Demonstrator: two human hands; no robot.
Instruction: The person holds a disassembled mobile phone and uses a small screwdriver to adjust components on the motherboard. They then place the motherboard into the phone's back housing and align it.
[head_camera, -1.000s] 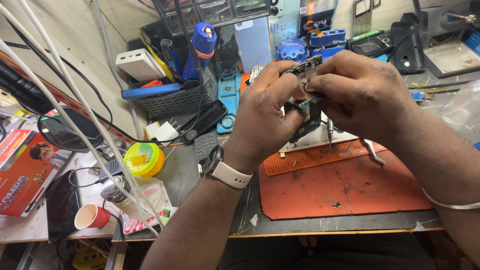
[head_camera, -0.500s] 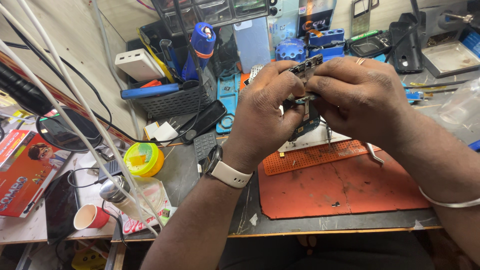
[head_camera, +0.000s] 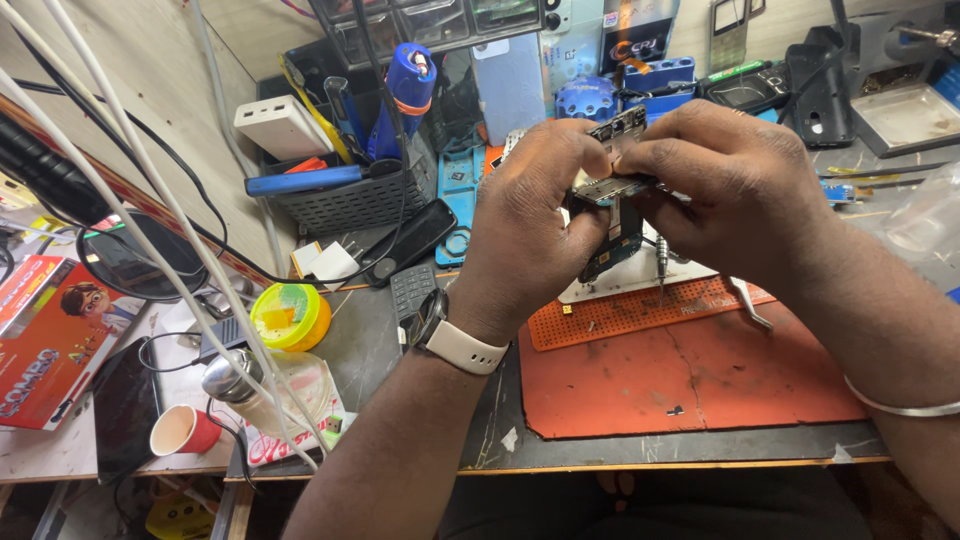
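Left hand (head_camera: 525, 215) and right hand (head_camera: 730, 190) meet above the bench (head_camera: 420, 350), both closed around a small circuit board (head_camera: 612, 190) pinched between their fingertips. Directly below, toward 6 o'clock, lies an orange mat (head_camera: 690, 370); tweezers (head_camera: 748, 300) rest on it.

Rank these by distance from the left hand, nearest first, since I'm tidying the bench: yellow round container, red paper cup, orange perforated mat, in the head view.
1. Orange perforated mat: just right of and below the left hand.
2. Yellow round container: farther out, on the hand's left.
3. Red paper cup: farthest, at the bench's near left edge.
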